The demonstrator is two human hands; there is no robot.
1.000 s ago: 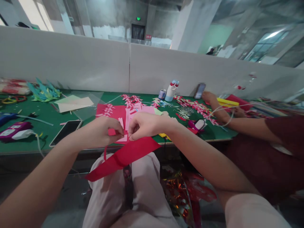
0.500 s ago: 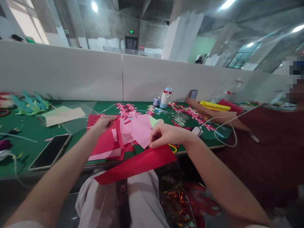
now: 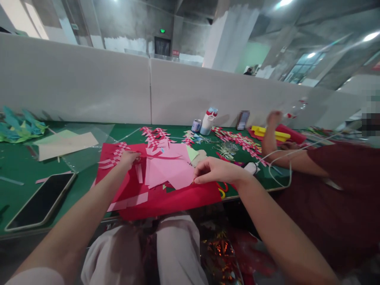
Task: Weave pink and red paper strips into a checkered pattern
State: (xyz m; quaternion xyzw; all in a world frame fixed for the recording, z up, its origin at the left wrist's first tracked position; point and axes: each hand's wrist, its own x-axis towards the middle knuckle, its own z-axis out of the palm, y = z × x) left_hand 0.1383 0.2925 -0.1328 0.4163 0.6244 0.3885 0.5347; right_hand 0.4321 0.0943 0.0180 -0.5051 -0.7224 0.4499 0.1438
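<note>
A phone (image 3: pixel 40 202) lies at your 9 o'clock on the green table (image 3: pixel 18 166); a co-worker's arm (image 3: pixel 282 156) crowds 2 o'clock. Your hands are apart — the left hand (image 3: pixel 128 158) rests fingers-down on woven strips (image 3: pixel 114 156), the right hand (image 3: pixel 212 171) pinches the red sheet (image 3: pixel 178 198) at 12 o'clock.

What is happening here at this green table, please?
A person seated at the green table works with coloured paper. The right hand pinches the edge of a red paper sheet lying at the table's front edge, beside pink paper pieces. The left hand rests on red paper near woven red-and-white strips. A phone lies to the left. Another person's arm rests on the table at right.
</note>
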